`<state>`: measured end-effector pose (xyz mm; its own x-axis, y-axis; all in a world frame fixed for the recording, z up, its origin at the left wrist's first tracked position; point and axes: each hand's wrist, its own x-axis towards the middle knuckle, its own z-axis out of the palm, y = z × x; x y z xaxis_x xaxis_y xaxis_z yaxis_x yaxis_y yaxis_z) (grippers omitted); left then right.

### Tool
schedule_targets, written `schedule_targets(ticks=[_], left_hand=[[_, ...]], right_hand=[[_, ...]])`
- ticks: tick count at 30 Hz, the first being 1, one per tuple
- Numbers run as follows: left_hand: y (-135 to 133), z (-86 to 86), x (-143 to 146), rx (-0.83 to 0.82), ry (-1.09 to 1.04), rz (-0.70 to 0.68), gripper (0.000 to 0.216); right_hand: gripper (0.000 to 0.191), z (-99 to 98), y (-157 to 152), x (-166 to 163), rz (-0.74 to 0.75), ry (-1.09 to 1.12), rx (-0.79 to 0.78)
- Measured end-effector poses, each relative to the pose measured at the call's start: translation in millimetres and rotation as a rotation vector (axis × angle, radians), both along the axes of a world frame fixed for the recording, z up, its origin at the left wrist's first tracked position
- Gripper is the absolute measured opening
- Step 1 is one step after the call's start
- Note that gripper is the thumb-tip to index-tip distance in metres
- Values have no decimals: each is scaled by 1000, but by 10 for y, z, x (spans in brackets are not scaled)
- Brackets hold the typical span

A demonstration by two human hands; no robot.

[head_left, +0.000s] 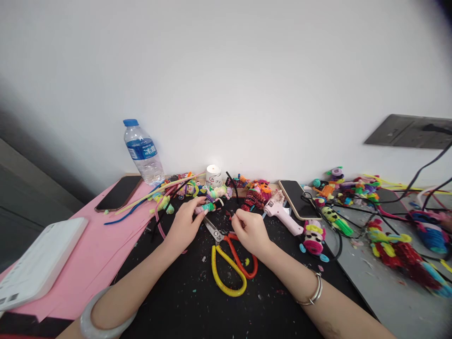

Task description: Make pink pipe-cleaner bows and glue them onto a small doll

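Observation:
My left hand (185,223) pinches a small multicoloured pipe-cleaner figure (206,207) over the black mat (190,296). My right hand (250,230) is closed in a pinch on a tiny dark piece (232,215), just right of the figure. Between and below the hands lie two pairs of scissors, one with yellow handles (226,273) and one with red handles (242,256). A pink glue gun (282,212) rests right of my right hand.
A water bottle (143,153), a small lit candle (213,175), a dark phone (118,193) on pink paper (88,254), a white device (38,261), a second phone (296,197), black cables (420,179) and several pipe-cleaner figures (399,249) on the right.

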<state>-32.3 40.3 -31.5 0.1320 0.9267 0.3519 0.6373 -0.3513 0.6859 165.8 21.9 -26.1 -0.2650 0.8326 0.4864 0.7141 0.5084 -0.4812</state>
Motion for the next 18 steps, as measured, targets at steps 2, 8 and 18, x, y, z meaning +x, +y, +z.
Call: schedule_targets(ticks=[2,8,18], left_hand=[[0,15,-14,78,60,16,33],[-34,73,-2,140,65,-60,22],[-121,160,38,168,-21,-11,23]], right_hand=[[31,6,-2,-2,1,-3,2],[32,9,-9,-1,2,-7,7],[32,8,-4,2,6,-13,20]])
